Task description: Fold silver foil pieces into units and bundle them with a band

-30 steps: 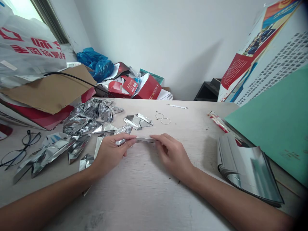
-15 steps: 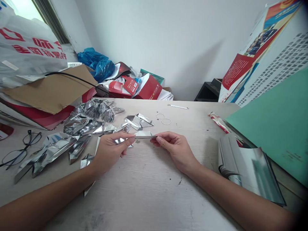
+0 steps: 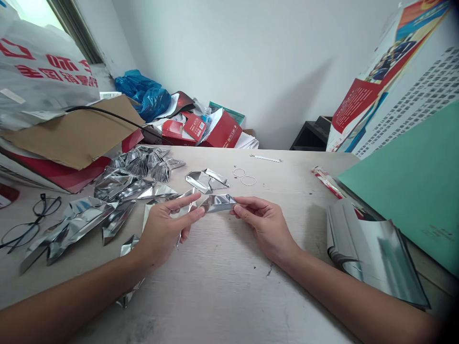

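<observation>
Tabletop (image 3: 222, 282) holds two rings (image 3: 244, 176), right hand (image 3: 267, 224) one strip (image 3: 219, 203).

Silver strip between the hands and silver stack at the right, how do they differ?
The silver strip is narrow; the silver stack is much wider. The strip shows creases, while the stack shows layered sheets. The right hand holds the strip; the stack lies unheld. Both look shiny.
</observation>
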The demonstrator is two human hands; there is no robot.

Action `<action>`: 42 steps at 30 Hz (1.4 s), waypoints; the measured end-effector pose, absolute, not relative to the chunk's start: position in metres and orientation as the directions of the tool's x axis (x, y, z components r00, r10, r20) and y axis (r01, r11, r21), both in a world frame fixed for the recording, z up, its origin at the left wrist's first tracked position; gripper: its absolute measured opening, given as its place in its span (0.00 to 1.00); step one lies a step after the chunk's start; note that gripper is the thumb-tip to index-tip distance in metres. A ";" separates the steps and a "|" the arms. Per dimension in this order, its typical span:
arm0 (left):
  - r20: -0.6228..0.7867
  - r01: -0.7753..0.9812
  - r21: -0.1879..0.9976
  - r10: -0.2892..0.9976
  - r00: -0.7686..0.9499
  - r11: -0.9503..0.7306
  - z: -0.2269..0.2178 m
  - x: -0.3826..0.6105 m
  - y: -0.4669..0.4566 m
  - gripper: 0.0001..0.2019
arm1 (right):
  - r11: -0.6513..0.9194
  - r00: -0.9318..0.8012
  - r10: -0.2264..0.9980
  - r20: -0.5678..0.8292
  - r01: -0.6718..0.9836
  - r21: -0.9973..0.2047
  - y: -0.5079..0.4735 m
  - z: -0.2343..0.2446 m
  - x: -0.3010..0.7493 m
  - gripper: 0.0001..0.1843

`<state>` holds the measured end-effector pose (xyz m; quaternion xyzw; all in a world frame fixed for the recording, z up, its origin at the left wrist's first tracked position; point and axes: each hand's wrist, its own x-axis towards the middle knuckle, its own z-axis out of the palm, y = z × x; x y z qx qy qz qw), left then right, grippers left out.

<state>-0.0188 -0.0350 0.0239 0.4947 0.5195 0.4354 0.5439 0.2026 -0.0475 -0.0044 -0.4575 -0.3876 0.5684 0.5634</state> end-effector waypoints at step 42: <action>0.215 0.756 -0.271 0.728 0.651 -0.596 0.034 -0.046 -0.022 0.17 | 0.082 -0.087 0.994 0.068 0.178 -0.981 -0.066 0.005 0.193 0.12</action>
